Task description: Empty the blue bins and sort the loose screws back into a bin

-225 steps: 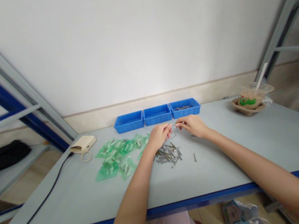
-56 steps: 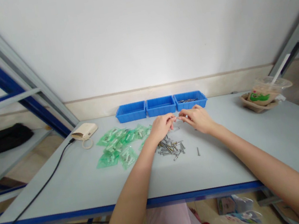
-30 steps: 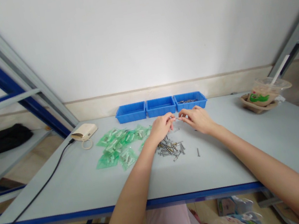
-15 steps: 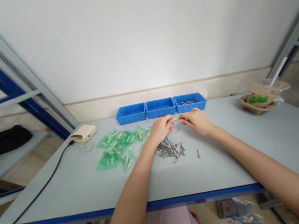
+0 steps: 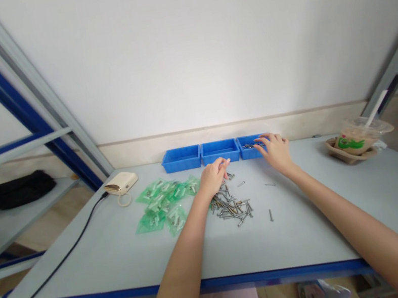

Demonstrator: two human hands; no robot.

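Note:
My right hand (image 5: 276,151) is at the right-hand blue bin (image 5: 243,155), its thumb and fingers apart over the rim. Several metal screws (image 5: 250,145) lie inside that bin, close to my fingertips. My left hand (image 5: 214,174) hovers in front of the middle blue bin (image 5: 221,159), its fingers drawn together; whatever they pinch is too small to make out. Just below it a pile of metal screws and brass-coloured pieces (image 5: 228,208) covers part of the table, partly hidden by my left hand and wrist. Loose single screws (image 5: 271,215) lie to the right of the pile.
Green plastic bags (image 5: 161,199) with small parts lie left of my left arm. A third blue bin (image 5: 182,166) stands at the left of the row. A cream-coloured device (image 5: 122,182) with a black cable sits further left. A drink cup (image 5: 353,136) rests in a brown carton tray at right.
My right hand has moved away from my left hand to the right-hand bin, and its fingers have parted. My left hand stays near the pile. The view has shifted slightly.

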